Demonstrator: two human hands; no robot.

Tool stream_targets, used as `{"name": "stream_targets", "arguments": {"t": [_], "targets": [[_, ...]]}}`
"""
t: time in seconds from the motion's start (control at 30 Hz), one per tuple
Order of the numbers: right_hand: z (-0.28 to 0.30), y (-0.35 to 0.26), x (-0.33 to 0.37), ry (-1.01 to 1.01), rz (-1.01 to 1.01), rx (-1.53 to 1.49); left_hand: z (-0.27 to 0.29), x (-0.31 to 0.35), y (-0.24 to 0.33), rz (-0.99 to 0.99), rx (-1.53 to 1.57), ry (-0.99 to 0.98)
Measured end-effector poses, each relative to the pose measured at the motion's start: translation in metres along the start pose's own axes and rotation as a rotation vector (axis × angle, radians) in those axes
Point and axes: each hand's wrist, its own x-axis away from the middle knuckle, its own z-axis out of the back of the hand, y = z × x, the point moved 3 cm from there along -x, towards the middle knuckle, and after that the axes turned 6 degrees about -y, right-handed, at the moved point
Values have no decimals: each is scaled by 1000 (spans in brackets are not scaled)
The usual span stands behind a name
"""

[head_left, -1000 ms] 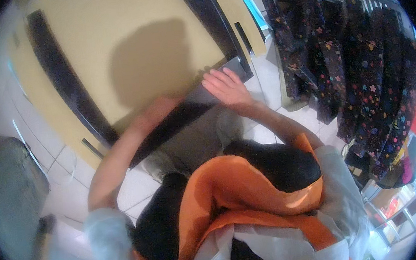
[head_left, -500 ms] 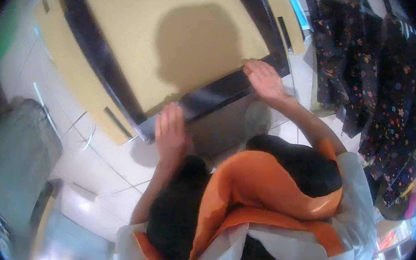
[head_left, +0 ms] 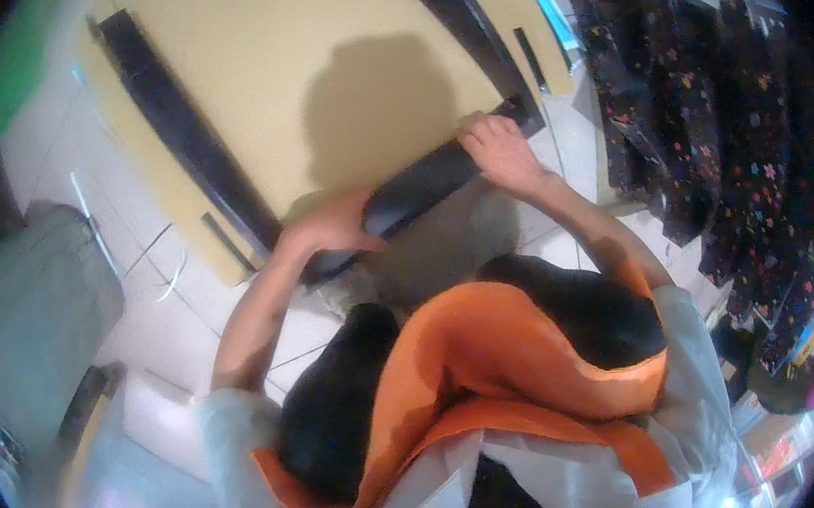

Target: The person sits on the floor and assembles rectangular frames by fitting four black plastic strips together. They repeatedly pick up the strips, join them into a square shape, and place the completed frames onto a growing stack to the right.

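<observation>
A large tan board lies on the floor in front of me, with a dark rail along its left side and another dark rail along its right. Across its near edge runs a dark flat strip. My left hand is wrapped over the strip's left part, thumb on the near side; its fingertips are hidden. Over the right end, my right hand curls its fingers on the strip close to the right rail. The strip's left end sticks out toward me from the left rail.
White floor tiles surround the board. Dark flowered cloth hangs or lies in folds on the right. A grey covered bulk stands at the left, with a thin white strip beside it. My knees, under orange cloth, are close.
My left hand has turned from lying flat, fingers forward, to wrapping sideways around the strip. My right hand's fingers have curled. The strip's left end has shifted toward me and rightward.
</observation>
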Motion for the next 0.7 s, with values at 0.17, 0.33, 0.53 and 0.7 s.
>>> {"name": "stream_targets", "arguments": {"t": [0.17,0.33,0.53,0.7], "targets": [[-4,4,-7,-25,-64,-16,-63,26,17,92,-538,700],[1,8,-7,-39,-52,-5,-85,40,-24,342,-735,968],[5,17,-16,-224,-14,-146,-56,43,-44,308,-373,590],[13,40,13,-21,114,238,-52,75,-43,408,-592,674]]}}
